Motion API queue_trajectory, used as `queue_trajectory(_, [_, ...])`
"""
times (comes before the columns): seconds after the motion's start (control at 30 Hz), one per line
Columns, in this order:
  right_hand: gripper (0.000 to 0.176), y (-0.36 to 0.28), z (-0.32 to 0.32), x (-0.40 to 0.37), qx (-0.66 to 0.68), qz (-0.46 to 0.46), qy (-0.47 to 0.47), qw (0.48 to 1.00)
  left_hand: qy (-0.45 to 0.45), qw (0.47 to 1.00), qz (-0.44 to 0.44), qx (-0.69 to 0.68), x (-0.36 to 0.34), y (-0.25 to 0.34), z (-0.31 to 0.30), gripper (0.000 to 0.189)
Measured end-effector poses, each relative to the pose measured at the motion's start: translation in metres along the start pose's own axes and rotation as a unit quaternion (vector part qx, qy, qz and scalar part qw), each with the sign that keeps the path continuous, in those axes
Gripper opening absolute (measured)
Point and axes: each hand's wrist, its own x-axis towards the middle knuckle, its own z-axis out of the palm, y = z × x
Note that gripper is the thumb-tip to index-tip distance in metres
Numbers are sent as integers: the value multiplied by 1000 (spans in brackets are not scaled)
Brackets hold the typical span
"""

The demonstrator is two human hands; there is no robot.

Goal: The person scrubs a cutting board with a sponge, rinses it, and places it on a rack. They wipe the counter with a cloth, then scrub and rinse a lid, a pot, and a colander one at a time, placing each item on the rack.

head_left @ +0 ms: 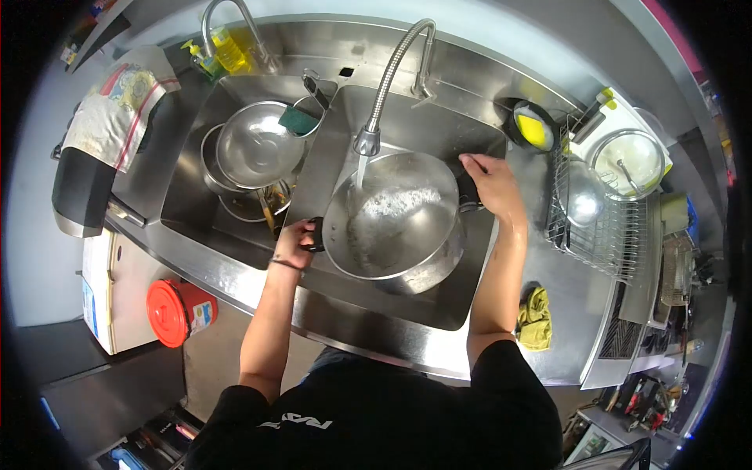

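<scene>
A wide steel pot (392,215) with two black handles is tilted over the right sink basin (462,301). Water runs into it from the faucet (366,141) and ripples inside. My left hand (294,244) is closed around the pot's left handle. On the opposite side, my right hand (495,186) is curled at the other black handle (468,192), its fingertips partly hidden. Another shiny metal surface (427,270) shows below the pot, mostly covered by it.
Steel bowls (258,145), a green scouring pad (298,121) and utensils fill the left basin. To the right stand a wire dish rack (603,235), a black pan with a yellow sponge (533,131) and a crumpled yellow cloth (535,319). A red bucket (176,312) sits lower left.
</scene>
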Motion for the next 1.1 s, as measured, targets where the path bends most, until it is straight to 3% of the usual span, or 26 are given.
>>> queue_trajectory(0.03, [28,-10,-2,-6,56,-15,52,997,41,999,-22,3,8,-11,12,14])
queue_trajectory(0.07, [26,-20,-2,-13,114,-29,104,988,-129,989,-63,-26,58,-21,-31,21])
queue_trajectory(0.13, [22,-35,5,-28,140,1,104,985,47,994,32,90,98,-50,-15,30])
queue_trajectory(0.17, [21,-25,18,-30,156,-34,184,970,44,995,31,89,101,-46,-8,30])
queue_trajectory(0.2, [20,-11,28,-29,169,-68,265,947,139,952,106,252,104,-42,1,36])
queue_trajectory(0.23, [20,8,34,-26,196,-21,321,926,226,868,178,405,102,-36,11,43])
queue_trajectory(0.27, [20,43,47,-19,194,-15,325,925,135,915,160,345,86,-18,23,48])
queue_trajectory(0.33, [21,131,94,-1,410,136,386,815,96,887,190,409,7,6,96,45])
queue_trajectory(0.4, [27,189,166,6,455,204,362,788,12,757,411,508,12,-2,107,40])
queue_trajectory(0.43, [36,177,183,0,519,398,271,706,5,694,463,552,-4,-5,124,33])
queue_trajectory(0.47, [46,227,242,6,548,451,147,689,-14,661,483,574,-18,-13,136,28])
queue_trajectory(0.5, [45,196,264,-5,553,469,113,679,3,644,409,647,-51,-21,159,24])
queue_trajectory(0.53, [44,158,278,-28,623,380,104,676,-44,606,471,639,-50,-38,156,21])
queue_trajectory(0.57, [43,125,289,-43,684,285,93,665,-57,587,443,675,-60,-55,162,20])
queue_trajectory(0.6, [39,133,327,-31,589,-30,58,805,-78,532,483,691,-58,-75,156,18])
queue_trajectory(0.63, [40,122,331,-41,622,18,5,782,-81,471,489,730,-62,-93,156,17])
queue_trajectory(0.67, [41,105,326,-52,676,133,-46,723,-111,456,466,750,-62,-108,152,18])
queue_trajectory(0.73, [42,92,320,-54,707,239,-99,658,-146,432,465,759,-72,-125,154,16])
queue_trajectory(0.93, [47,96,309,-27,695,321,-138,628,-188,410,462,763,-67,-123,140,14])
queue_trajectory(1.07, [51,115,300,2,659,383,-107,639,-152,465,509,708,-62,-93,140,13])
queue_trajectory(1.1, [51,122,294,7,630,413,-93,651,-142,509,541,654,-57,-81,141,14])
